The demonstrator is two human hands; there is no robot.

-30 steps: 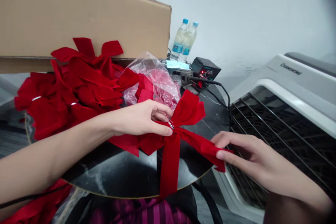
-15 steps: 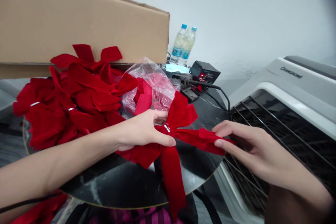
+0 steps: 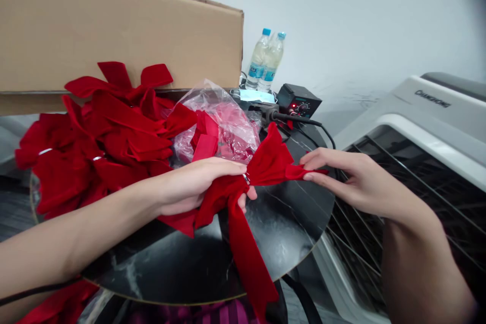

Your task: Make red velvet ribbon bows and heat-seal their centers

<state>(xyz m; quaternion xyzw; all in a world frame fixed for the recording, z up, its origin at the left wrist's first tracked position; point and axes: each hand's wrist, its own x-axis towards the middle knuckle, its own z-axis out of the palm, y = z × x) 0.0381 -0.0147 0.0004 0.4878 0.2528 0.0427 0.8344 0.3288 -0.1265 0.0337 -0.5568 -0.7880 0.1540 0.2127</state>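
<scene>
A red velvet bow [image 3: 266,162] with a silvery tie at its centre is held above the black round table. My left hand [image 3: 197,182] is closed around the bow close to the tie, thumb on top and some fingertips showing beneath. Between the thumb and fingers of my right hand [image 3: 345,174] is pinched the right-hand end of the same bow, pulled out sideways. One long tail hangs down past the table's front edge. To the left lies a heap of similar red bows [image 3: 114,136], several with silvery ties.
Behind the heap stands a large cardboard box [image 3: 125,25]. A clear plastic bag [image 3: 228,116] holds red pieces. Two water bottles [image 3: 266,61], a black control box [image 3: 298,101] with cables, and a white heater-like appliance [image 3: 398,106] stand toward the right. The marbled black table [image 3: 182,268] has a rounded edge.
My left hand has turned so its back faces up over the bow. My right hand has moved slightly up and left with the bow's end, and the right loop now stretches between both hands.
</scene>
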